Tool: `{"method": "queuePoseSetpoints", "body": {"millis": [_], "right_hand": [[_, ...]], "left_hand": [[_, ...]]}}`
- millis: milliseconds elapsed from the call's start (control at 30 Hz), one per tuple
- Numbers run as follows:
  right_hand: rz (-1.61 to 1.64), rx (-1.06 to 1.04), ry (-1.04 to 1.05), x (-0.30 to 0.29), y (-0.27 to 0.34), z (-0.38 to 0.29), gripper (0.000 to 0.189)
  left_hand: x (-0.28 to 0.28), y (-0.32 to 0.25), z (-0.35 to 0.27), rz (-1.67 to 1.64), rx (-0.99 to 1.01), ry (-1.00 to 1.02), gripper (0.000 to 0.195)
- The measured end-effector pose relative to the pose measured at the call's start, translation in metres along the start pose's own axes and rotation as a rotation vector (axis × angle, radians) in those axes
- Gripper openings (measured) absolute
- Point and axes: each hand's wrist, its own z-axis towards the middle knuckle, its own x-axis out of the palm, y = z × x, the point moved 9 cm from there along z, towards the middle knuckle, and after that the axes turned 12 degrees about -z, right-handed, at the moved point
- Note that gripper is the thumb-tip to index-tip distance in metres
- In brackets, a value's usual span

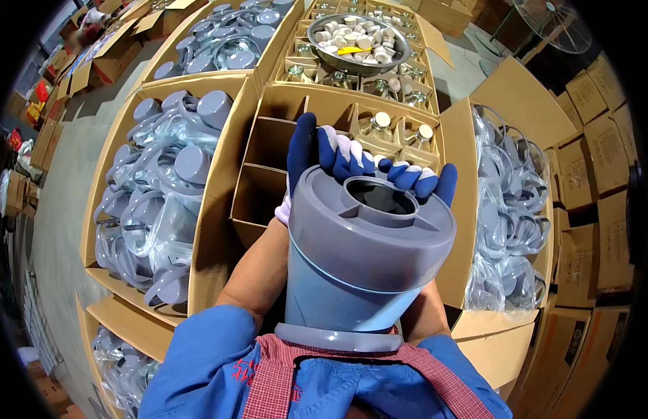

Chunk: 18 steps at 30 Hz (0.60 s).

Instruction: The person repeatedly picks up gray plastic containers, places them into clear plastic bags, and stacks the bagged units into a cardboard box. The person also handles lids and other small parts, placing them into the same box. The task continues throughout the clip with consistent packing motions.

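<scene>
A large plastic flask body [350,293], light blue with a broad grey end, is held in front of my chest. Its grey end faces up at me and has a round dark opening [381,196] with a raised rim. My left hand [329,152], in a blue-coated glove, grips the far left edge, fingers curled over it. On the far right edge, my gloved right hand [415,178] does the same. A grey ring-like rim [339,338] at the other end sits against my apron. Beyond my hands stands a divided carton [269,139] holding a few glass bottles [379,125] with white caps.
Open cartons of grey cups and handles [193,165] in clear plastic stand left, with another such carton [507,209] at right. A metal bowl of white caps [402,55] rests on a carton of bottles. Stacked cartons [612,230] line the right; a fan [552,21] stands behind.
</scene>
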Motion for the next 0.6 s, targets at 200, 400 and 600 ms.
{"method": "queuePoseSetpoints", "body": {"millis": [200,400,600], "right_hand": [[-0.002,0.054,0.085,0.016,0.009,-0.007,0.045],[-0.16,0.445,0.397,0.041,0.039,-0.023,0.06],[-1.364,-0.066,0.208,0.081,0.091,-0.056,0.07]], "left_hand": [[0.038,-0.052,-0.027,0.55,0.199,-0.164,0.044],[0.197,0.008,-0.068,1.926,0.304,0.668,0.035],[0.106,-0.103,-0.093,1.436,0.345,0.19,0.024]]}}
